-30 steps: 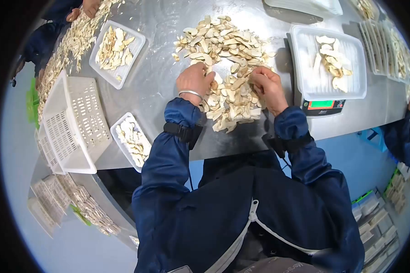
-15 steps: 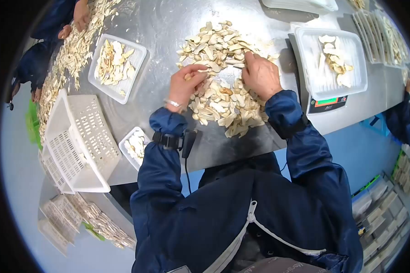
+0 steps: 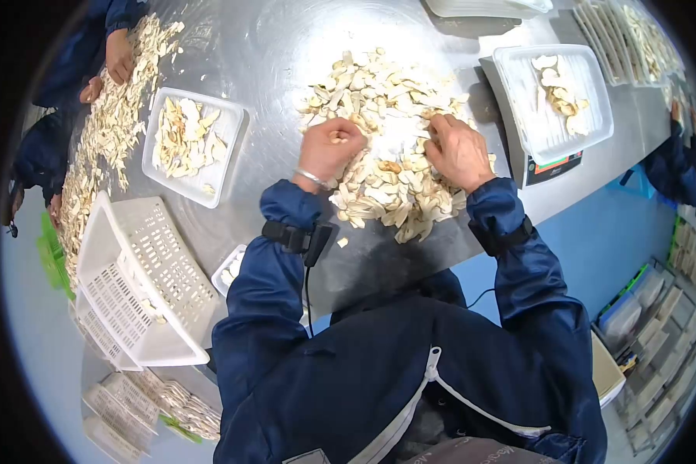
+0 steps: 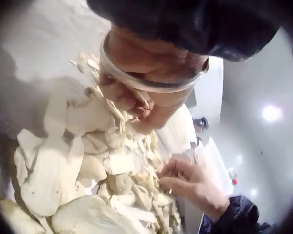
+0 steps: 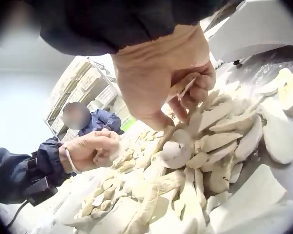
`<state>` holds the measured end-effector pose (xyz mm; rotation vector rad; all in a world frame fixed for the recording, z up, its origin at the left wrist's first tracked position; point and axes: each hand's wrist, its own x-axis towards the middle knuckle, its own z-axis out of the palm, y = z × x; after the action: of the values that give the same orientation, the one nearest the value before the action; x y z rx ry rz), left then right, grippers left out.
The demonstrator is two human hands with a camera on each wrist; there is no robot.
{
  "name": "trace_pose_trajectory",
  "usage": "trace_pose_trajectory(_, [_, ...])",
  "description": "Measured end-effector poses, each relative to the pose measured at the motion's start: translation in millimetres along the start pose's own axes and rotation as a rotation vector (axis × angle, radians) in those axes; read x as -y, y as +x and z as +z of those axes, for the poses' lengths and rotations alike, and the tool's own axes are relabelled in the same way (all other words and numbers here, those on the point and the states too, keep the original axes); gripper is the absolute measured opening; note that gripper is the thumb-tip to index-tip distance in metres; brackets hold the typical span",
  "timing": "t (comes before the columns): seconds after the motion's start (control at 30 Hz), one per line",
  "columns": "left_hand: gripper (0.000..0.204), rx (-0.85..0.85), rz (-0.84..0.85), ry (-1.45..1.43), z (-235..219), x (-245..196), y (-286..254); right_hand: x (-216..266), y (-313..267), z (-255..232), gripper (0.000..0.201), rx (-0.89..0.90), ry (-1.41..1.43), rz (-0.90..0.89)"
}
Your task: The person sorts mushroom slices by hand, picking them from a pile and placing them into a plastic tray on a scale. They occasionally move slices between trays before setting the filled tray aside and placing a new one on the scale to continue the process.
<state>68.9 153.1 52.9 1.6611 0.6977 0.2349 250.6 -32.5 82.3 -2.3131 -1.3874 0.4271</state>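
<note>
A loose pile of pale dried mushroom slices (image 3: 402, 193) lies on the metal table in front of me. At the pile's left side is my left hand (image 3: 329, 151), its fingers curled round a mushroom slice (image 4: 140, 97) that shows inside the palm in the left wrist view. My right hand (image 3: 462, 151) is over the right side of the pile, thumb and fingertips down among the slices. In the right wrist view its curled fingers hold a mushroom slice (image 5: 183, 87) against the palm. A gap in the pile shows bare metal between the two hands.
On the right a white tray (image 3: 518, 127) with a few slices sits on a scale (image 3: 553, 168). At left are another tray of slices (image 3: 151, 166), a white perforated basket (image 3: 166, 240) and a small tray (image 3: 219, 274). Other people's hands (image 3: 118, 58) work at a long heap far left.
Over the last half second my right hand has drawn back from the far part of the pile to its right side. My left hand has moved inward, closer to the pile.
</note>
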Motion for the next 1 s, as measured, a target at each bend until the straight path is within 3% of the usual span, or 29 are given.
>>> trace_pose_trajectory(0.07, [0.008, 0.007, -0.279, -0.516, -23.2, 7.3, -0.9, -3.3, 0.3, 0.8, 0.018, 0.016, -0.006, -0.003])
trace_pose_trajectory(0.1, [0.013, -0.005, -0.21, -0.91, -26.2, 4.9, -2.1, -4.0, 0.1, 1.2, 0.018, 0.015, -0.001, -0.004])
trace_pose_trajectory(0.2, [0.021, -0.029, -0.15, -0.973, -31.8, -8.6, 3.8, -3.7, -0.6, 0.7, 0.017, 0.005, 0.0, -0.009])
trace_pose_trajectory(0.23, [0.019, -0.057, -0.166, -0.853, -33.8, -10.0, 10.0, -1.9, -1.4, -0.1, 0.017, -0.002, -0.006, -0.013])
trace_pose_trajectory(0.33, [0.021, -0.136, -0.146, -0.113, -27.8, -7.7, 27.1, -2.8, -3.6, 2.8, 0.017, 0.002, -0.038, -0.02])
trace_pose_trajectory(0.37, [0.02, -0.264, 0.054, 0.065, -19.8, 10.0, 35.9, -3.6, -3.9, 3.8, 0.017, 0.006, -0.052, -0.02])
trace_pose_trajectory(0.47, [0.022, -0.341, 0.167, 0.605, -11.0, -8.1, 39.2, -2.3, -4.0, 2.2, 0.016, 0.007, -0.004, 0.014])
trace_pose_trajectory(0.57, [0.021, -0.293, 0.158, 0.631, -10.7, -3.4, 43.8, -5.0, -4.3, -4.1, 0.012, -0.07, 0.124, 0.059])
trace_pose_trajectory(0.6, [0.02, -0.265, 0.139, 0.637, -10.9, -4.5, 42.8, -9.1, -2.6, -3.9, 0.011, -0.052, 0.421, 0.182])
trace_pose_trajectory(0.63, [0.015, -0.287, 0.186, 0.478, -11.0, 3.7, 43.6, -15.4, 1.2, -3.0, 0.01, -0.033, 0.718, 0.307])
trace_pose_trajectory(0.7, [0.013, -0.182, -0.081, -0.062, -23.8, 4.1, 36.3, -13.7, 11.8, -9.8, 0.01, 0.019, 1.326, 0.451])
trace_pose_trajectory(0.73, [0.011, -0.126, -0.212, -0.33, -32.2, 3.5, 32.5, -5.4, 20.0, -14.9, 0.012, 0.022, 1.373, 0.447])
trace_pose_trajectory(0.77, [0.008, -0.073, -0.182, -0.694, -40.6, 6.2, 30.9, 4.0, 28.8, -18.4, 0.015, 0.025, 1.42, 0.442])
trace_pose_trajectory(0.83, [0.011, -0.104, -0.177, -0.856, -48.5, -4.3, 31.0, 0.8, 44.2, -4.9, 0.022, 0.034, 1.496, 0.369])
trace_pose_trajectory(0.87, [0.014, -0.119, -0.174, -0.937, -52.7, -7.5, 31.6, 0.4, 51.1, 0.7, 0.022, 0.059, 1.265, 0.382])
trace_pose_trajectory(0.97, [0.02, -0.173, -0.177, -0.456, -59.7, 2.3, 43.1, 16.2, 63.6, 7.3, 0.025, 0.089, 0.602, 0.381])
trace_pose_trajectory(1.0, [0.022, -0.206, -0.173, -0.286, -58.9, 5.4, 48.7, 18.3, 64.2, 8.4, 0.026, 0.033, 0.405, 0.231])
